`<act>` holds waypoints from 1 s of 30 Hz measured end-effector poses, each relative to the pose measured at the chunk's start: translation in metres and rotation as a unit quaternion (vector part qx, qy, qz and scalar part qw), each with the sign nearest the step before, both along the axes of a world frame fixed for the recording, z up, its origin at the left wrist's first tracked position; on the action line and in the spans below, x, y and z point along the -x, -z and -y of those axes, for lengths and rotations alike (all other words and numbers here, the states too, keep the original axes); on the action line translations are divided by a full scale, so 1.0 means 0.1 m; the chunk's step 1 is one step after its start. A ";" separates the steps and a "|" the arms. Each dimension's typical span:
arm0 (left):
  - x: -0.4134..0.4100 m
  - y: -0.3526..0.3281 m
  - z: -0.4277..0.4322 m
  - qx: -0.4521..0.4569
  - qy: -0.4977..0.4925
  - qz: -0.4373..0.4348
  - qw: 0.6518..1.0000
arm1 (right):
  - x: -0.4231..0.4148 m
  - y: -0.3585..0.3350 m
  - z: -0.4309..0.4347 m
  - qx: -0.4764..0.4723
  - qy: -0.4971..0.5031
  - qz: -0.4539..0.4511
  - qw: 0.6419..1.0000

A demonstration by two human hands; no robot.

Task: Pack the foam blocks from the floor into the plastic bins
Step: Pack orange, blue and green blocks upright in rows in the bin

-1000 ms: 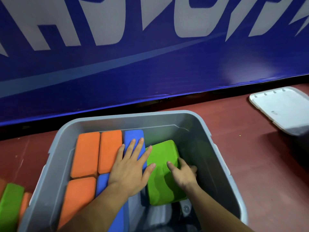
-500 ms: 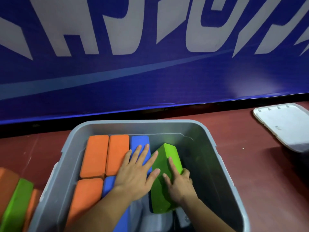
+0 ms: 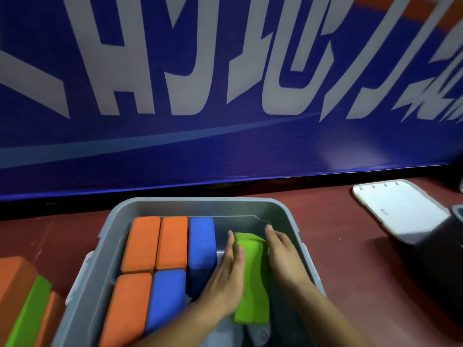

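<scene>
A grey plastic bin stands on the floor in front of me. Inside it, orange foam blocks and blue foam blocks stand packed on edge along the left side. A green foam block stands on edge in the right half of the bin. My left hand presses flat against its left face with straight fingers. My right hand lies flat against its right face, fingers extended toward the far wall.
More orange and green foam blocks lie on the red floor left of the bin. A white bin lid lies at the right, next to a dark bin. A blue banner wall rises right behind the bin.
The green block has been turned from lying tilted to standing on edge. My left hand left the blue blocks and now presses the green block's left face; my right hand moved to its right face.
</scene>
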State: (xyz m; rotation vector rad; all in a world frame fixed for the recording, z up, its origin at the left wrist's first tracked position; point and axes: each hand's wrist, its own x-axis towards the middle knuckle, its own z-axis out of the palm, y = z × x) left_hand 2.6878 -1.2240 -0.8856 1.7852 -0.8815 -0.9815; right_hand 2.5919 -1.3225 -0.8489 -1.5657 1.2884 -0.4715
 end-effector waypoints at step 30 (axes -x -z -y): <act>-0.40 -0.66 -0.87 -0.049 0.072 0.174 0.981 | -0.33 -0.27 -0.74 -0.022 -0.181 -0.008 0.983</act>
